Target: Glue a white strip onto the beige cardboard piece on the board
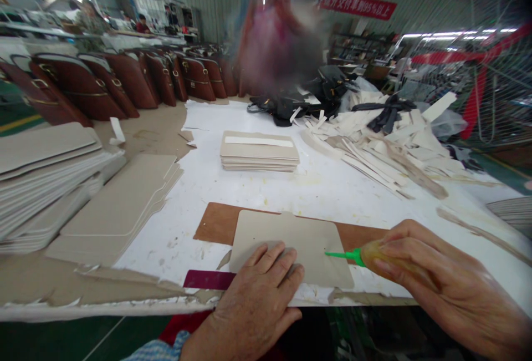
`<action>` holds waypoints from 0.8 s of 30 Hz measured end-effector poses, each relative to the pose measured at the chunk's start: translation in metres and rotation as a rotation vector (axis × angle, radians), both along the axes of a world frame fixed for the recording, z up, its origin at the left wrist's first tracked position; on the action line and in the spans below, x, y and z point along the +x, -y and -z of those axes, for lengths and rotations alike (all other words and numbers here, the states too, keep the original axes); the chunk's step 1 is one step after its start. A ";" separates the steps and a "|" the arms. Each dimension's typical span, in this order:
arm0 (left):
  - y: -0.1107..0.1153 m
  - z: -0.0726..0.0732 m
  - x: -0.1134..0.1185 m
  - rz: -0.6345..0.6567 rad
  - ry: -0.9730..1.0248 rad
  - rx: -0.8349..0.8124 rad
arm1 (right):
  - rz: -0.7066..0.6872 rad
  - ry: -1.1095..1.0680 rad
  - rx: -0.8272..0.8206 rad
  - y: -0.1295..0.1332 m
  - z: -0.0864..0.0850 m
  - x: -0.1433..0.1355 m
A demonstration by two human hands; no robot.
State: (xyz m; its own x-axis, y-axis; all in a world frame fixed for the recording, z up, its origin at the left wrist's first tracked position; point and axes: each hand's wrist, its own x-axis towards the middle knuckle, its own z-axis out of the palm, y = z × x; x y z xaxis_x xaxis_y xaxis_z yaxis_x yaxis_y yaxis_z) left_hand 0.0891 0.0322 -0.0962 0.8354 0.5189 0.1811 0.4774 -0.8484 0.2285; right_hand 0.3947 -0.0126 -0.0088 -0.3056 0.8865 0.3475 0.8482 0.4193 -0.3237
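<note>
Gluing underway | left hand spread flat, pressing grey notched card panel | right hand grip pinching green-nozzled squeeze bottle, nozzle touching panel | no glue line showing yet | grey card stack waiting on white surface

We see a flat beige card panel with rounded corners and a small tab on its far edge, lying face up near the front edge of the counter, partly over a brown board. A soft amber squeeze bottle lies nearly level, its green nozzle pointing left, tip just above the panel's right part.
</note>
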 end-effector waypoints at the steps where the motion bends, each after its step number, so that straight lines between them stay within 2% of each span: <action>1: 0.000 0.000 0.000 -0.002 0.003 -0.002 | -0.011 -0.006 -0.002 0.000 0.000 -0.002; 15: 0.000 0.001 0.000 -0.006 -0.001 -0.031 | -0.047 0.020 0.105 -0.011 -0.005 -0.012; 24: 0.000 0.001 0.001 0.000 -0.002 -0.013 | -0.007 0.056 0.019 -0.003 0.001 0.004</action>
State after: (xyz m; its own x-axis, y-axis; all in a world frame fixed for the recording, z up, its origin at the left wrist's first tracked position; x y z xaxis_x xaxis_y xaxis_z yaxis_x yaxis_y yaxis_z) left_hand 0.0899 0.0319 -0.0970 0.8357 0.5213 0.1729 0.4780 -0.8454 0.2385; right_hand 0.3982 -0.0095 -0.0096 -0.3310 0.8778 0.3463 0.8621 0.4305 -0.2674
